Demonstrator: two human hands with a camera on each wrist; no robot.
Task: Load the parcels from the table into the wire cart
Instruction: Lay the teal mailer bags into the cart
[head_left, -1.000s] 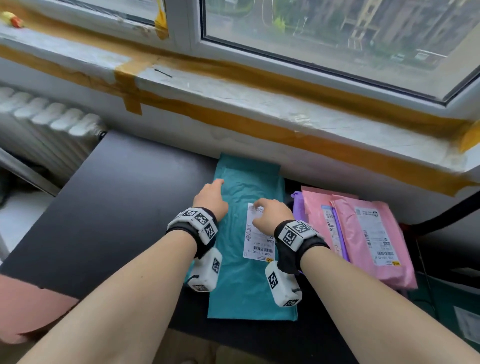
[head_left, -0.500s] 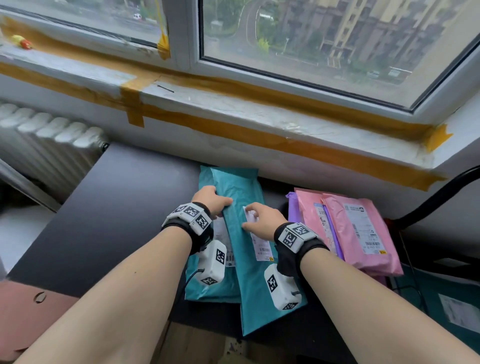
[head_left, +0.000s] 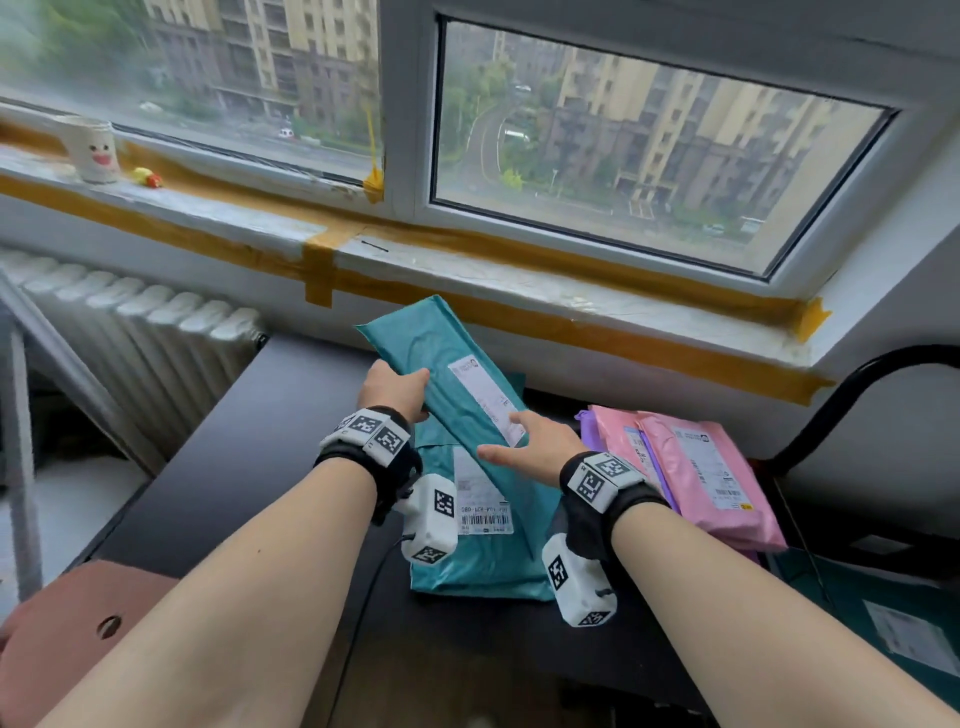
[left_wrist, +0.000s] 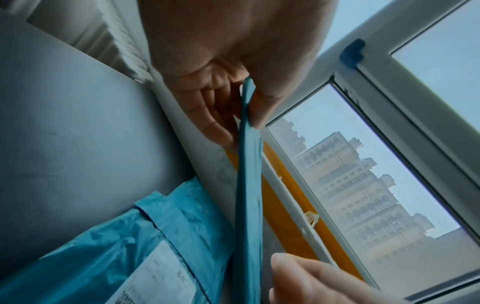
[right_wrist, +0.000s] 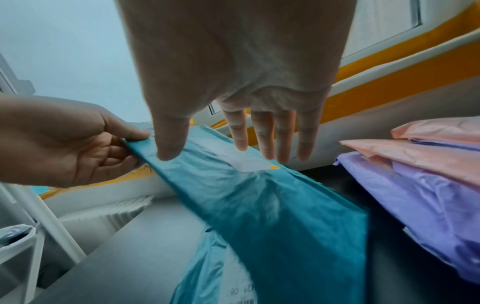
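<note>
Left hand (head_left: 392, 391) pinches the long edge of the top teal parcel (head_left: 457, 410), thumb on the upper face, fingers (left_wrist: 207, 115) curled beneath. That parcel is raised and tilted, far end up toward the windowsill (head_left: 467, 270), near end still over the second teal parcel (head_left: 467, 551), which lies flat on the black table (head_left: 249, 441). Right hand (head_left: 540, 449) is spread, fingers (right_wrist: 267, 139) straight, hovering just above the raised parcel's white label (head_left: 485, 397); can't tell if it touches. Pink parcels (head_left: 696, 478) stacked on a purple parcel (right_wrist: 415, 197), right of the teal ones on the same table. White cup (head_left: 93, 148) at the windowsill's left end, radiator (head_left: 140, 343) below it.
</note>
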